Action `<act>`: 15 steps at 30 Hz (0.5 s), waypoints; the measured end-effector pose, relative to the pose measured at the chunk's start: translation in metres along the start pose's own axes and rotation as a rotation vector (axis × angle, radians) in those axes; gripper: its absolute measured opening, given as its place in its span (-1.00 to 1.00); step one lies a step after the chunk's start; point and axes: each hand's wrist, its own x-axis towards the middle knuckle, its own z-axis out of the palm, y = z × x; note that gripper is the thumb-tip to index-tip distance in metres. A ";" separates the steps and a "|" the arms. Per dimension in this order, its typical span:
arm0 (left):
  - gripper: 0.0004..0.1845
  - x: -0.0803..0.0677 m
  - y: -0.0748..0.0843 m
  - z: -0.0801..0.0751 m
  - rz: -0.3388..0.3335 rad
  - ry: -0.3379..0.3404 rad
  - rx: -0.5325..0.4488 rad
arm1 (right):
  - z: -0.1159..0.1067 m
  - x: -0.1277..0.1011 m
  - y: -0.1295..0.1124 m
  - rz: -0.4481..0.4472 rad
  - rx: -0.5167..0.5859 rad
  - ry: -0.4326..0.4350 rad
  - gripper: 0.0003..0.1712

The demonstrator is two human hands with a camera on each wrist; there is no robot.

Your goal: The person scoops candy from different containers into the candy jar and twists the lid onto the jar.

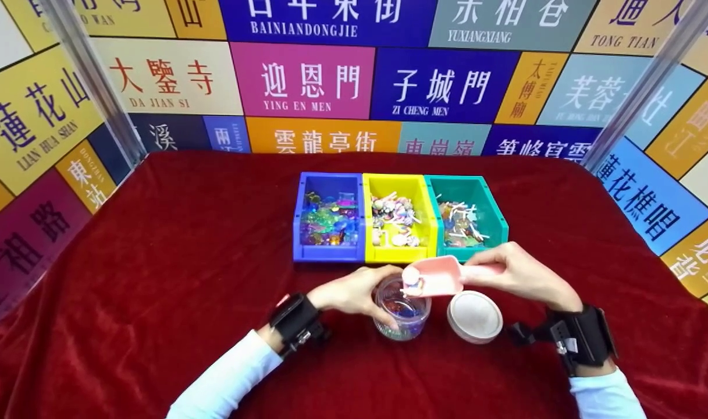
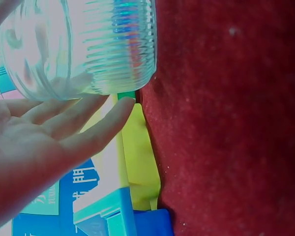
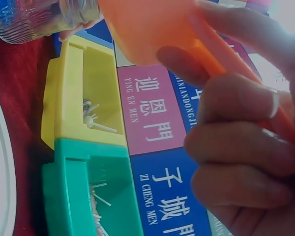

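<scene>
From the head view, a desk (image 1: pixel 156 279) draped in red velvet carries three small bins in a row: a blue bin (image 1: pixel 328 218) with coloured translucent pieces, a yellow bin (image 1: pixel 398 219) with lollipops on white sticks, and a teal bin (image 1: pixel 467 216) with more stick sweets. In front of them stands a ribbed glass jar (image 1: pixel 401 309) with colourful contents at its bottom. The left hand (image 1: pixel 356 291) curls round the jar's near-left side and holds it upright on the cloth. The right hand (image 1: pixel 519 273) grips the handle of a pink scoop (image 1: pixel 438 278), whose bowl is over the jar's mouth — a pale round sweet (image 1: pixel 412 277) sits at the scoop's front lip. A white lid (image 1: pixel 475 316) lies flat on the cloth just to the right of the jar, apart from it. Both wrists wear black straps above white sleeves.

From the left wrist view, the jar (image 2: pixel 88 46) fills the upper left, its ribbed wall bright with light. The left hand (image 2: pixel 39 147) lies beneath it with fingers (image 2: pixel 96 135) nearly straight, their tips against the glass. Red cloth fills the right side.

From the right wrist view, the right hand (image 3: pixel 241 147) wraps its fingers tightly round the scoop (image 3: pixel 152 29) — the scoop reads orange here. The jar (image 3: pixel 34 17) shows at the top left, the yellow bin (image 3: pixel 69 98) and teal bin (image 3: pixel 69 196) lie below it, and the lid's (image 3: pixel 0 177) edge shows at the left border.
</scene>
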 end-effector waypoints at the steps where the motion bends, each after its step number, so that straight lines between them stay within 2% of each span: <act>1: -0.15 0.000 0.000 0.000 -0.002 -0.001 -0.003 | 0.000 0.000 0.001 -0.010 -0.015 0.005 -0.88; 9: -0.16 0.000 0.000 0.000 -0.013 -0.005 0.006 | 0.002 -0.004 -0.007 -0.132 -0.175 0.066 -0.84; 15: -0.16 0.001 -0.001 0.000 -0.003 -0.002 -0.003 | 0.002 -0.006 -0.015 -0.188 -0.234 0.102 -0.87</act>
